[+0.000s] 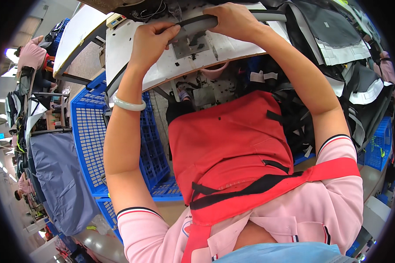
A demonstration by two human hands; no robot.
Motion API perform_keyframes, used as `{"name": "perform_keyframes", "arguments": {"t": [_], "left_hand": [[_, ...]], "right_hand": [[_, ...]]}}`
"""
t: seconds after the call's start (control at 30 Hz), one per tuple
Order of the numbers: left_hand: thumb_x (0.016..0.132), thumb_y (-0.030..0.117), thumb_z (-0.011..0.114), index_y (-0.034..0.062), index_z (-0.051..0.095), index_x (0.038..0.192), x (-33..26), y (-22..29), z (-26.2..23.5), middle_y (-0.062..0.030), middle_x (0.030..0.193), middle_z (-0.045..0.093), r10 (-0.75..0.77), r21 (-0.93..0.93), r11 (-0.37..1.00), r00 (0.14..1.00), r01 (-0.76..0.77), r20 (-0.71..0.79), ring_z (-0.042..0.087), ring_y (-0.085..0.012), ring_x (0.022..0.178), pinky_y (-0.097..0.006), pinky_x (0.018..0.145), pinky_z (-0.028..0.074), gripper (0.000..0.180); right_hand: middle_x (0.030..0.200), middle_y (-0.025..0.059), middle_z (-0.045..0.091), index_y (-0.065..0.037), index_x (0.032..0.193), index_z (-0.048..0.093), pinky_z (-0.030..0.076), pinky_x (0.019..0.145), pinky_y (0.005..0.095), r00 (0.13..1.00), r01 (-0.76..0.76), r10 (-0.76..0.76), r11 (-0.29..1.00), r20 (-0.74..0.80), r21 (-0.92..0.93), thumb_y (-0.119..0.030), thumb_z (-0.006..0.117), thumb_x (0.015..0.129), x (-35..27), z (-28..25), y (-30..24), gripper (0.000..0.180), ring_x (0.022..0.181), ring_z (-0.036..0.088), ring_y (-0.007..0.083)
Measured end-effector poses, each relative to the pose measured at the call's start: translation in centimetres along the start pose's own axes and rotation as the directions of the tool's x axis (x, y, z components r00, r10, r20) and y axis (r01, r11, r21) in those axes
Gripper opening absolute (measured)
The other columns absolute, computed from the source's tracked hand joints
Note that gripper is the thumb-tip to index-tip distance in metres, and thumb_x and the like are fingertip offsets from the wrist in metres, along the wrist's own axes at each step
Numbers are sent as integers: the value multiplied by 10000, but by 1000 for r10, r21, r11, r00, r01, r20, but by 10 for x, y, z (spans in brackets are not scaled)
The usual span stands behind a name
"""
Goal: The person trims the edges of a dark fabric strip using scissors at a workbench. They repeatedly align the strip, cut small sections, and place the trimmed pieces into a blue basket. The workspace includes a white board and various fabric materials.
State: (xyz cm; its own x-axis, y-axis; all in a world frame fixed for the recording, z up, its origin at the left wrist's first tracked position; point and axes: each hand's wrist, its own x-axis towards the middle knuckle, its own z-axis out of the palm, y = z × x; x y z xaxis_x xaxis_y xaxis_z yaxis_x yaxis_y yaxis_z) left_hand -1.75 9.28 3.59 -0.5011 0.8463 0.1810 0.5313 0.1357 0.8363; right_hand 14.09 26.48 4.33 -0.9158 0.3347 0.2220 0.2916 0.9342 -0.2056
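Observation:
My left hand (151,41) and my right hand (235,19) both grip a long grey fabric strip with dark edging (197,23). The strip lies across the white sewing machine table (162,65), over the metal needle plate (189,44). My left hand pinches the strip's left part, thumb on top. My right hand presses its middle from above, and the strip runs on to the right (272,16). A pale bangle (128,105) sits on my left wrist. I wear a red apron (232,144) over a pink shirt.
A blue plastic crate (92,131) stands at my left beside the table. Stacks of black and white cut fabric pieces (338,48) fill the right side. A grey-blue cloth (59,175) lies lower left. Other people in pink (30,55) work at far left.

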Motion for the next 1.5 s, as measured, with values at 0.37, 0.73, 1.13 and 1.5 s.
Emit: {"name": "perform_keyframes", "arguments": {"t": [0.37, 0.73, 1.13, 1.5], "left_hand": [[854, 250, 662, 14, 730, 939, 7, -16, -18, -137, 717, 684, 277, 359, 910, 947, -205, -163, 607, -199, 587, -317, 596, 483, 259], [887, 228, 669, -39, 706, 959, -45, 58, 51, -50, 770, 700, 204, -11, 979, 973, -204, 110, 616, -117, 656, -280, 608, 499, 279], [922, 279, 652, 8, 709, 960, -80, 12, -26, -6, 739, 630, -203, -143, 950, 895, 279, 398, 546, -63, 649, -209, 604, 437, 279], [862, 266, 714, -8, 707, 1043, -30, 5, -12, -13, 750, 655, -89, -120, 987, 983, 109, 161, 533, -62, 629, -215, 566, 425, 329]], "right_hand": [[888, 183, 665, -55, 1027, 660, 513, 737, 440, 998, -14, 14, 1000, -60, 3, -332, 704, 774, -4, 3, 1, 377, 854, 648, 357], [948, 127, 663, -78, 1018, 639, 521, 757, 402, 816, 579, -574, 811, 72, -84, -191, 590, 818, -89, 91, -141, 235, 914, 655, 248], [940, 217, 666, 27, 1176, 580, 499, 794, 386, 980, 161, -191, 920, 50, 356, -412, 792, 725, -66, -9, -14, 664, 886, 644, 360], [967, 229, 650, 40, 1112, 599, 482, 795, 420, 981, 134, -158, 971, 111, 199, -485, 783, 723, -31, -38, 10, 679, 933, 625, 364]]}}
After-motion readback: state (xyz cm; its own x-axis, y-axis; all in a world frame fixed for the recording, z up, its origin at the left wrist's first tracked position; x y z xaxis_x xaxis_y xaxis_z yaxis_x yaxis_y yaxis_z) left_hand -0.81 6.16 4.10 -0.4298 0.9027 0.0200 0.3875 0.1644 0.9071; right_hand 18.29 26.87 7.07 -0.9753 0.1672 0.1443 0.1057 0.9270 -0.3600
